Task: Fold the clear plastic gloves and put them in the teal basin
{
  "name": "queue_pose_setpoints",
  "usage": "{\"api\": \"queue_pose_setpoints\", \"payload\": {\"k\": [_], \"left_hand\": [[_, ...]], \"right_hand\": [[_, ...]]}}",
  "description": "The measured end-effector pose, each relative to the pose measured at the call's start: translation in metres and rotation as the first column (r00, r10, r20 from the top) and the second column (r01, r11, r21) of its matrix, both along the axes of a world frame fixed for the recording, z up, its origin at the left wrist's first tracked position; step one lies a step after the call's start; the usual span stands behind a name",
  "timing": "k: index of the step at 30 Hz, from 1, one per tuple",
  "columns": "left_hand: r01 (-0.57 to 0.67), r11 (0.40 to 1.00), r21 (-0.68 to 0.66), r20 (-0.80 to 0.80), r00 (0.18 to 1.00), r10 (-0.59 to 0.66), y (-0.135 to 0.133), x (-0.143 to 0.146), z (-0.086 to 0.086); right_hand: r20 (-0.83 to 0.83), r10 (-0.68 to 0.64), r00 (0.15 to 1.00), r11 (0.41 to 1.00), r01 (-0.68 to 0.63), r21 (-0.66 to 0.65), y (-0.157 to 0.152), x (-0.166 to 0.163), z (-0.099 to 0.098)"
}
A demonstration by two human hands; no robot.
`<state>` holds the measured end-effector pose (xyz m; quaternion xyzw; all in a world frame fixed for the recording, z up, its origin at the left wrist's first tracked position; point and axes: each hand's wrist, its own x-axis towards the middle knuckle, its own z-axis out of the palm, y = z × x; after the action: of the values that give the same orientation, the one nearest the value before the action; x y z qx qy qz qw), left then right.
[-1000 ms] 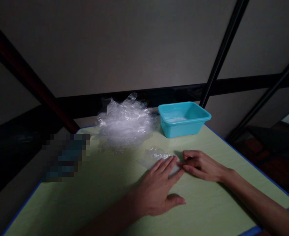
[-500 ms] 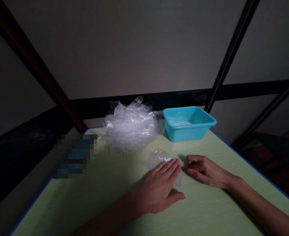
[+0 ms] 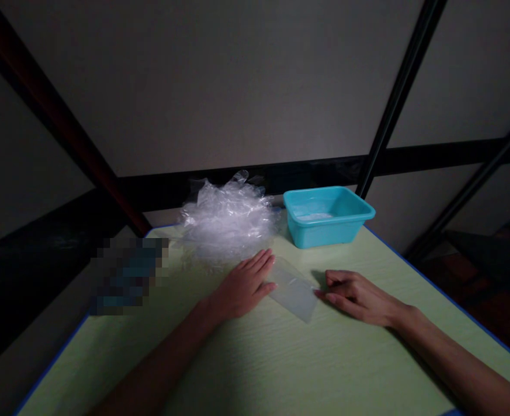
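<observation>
A thin, clear plastic piece [image 3: 293,289] lies flat on the table, roughly rectangular, with a small crease near its right side. My left hand [image 3: 248,283] is open, palm down, at its far left end, fingers stretched forward and thumb apart. At the opposite end, my right hand [image 3: 352,293] rests on its side with most fingers curled in. Its index fingertip presses the edge of the plastic against the table. Behind my left hand sits a heap of crumpled clear plastic [image 3: 229,216], with some finger-like ends resembling disposable gloves.
A turquoise plastic basin [image 3: 328,231] stands at the back right, with some whitish clear material inside. The pale green table [image 3: 237,370] has a blue edge. A pixelated object [image 3: 129,277] is at the left edge. Dark-framed panels [image 3: 237,86] rise behind the table.
My left hand has slid away from me and to the left across the plastic, which now lies flatter and more uncovered. My right hand stays at its edge. The view has shifted slightly.
</observation>
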<state>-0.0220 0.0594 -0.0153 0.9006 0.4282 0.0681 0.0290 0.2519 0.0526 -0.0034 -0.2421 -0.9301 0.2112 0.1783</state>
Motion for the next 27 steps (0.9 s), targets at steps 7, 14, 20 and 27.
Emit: {"api": "queue_pose_setpoints", "payload": {"k": [7, 14, 20, 27], "left_hand": [[-0.049, 0.986, 0.158, 0.147, 0.989, 0.026, -0.010, 0.007, 0.010], [-0.015, 0.953, 0.301, 0.200, 0.979, -0.048, -0.054, 0.026, 0.017], [-0.105, 0.959, 0.262, 0.243, 0.969, 0.040, -0.064, 0.012, 0.015], [-0.167, 0.956, 0.242, 0.369, 0.927, 0.068, -0.053, -0.002, 0.007]], "right_hand": [[-0.106, -0.085, 0.991, 0.995, 0.078, -0.067, 0.006, 0.007, 0.002], [-0.078, -0.087, 0.993, 0.996, 0.084, -0.034, 0.008, 0.007, -0.004], [-0.030, -0.054, 0.998, 0.999, 0.054, 0.000, 0.002, 0.004, -0.003], [0.005, 0.120, 0.993, 0.989, -0.120, 0.088, -0.016, -0.012, 0.000]]}}
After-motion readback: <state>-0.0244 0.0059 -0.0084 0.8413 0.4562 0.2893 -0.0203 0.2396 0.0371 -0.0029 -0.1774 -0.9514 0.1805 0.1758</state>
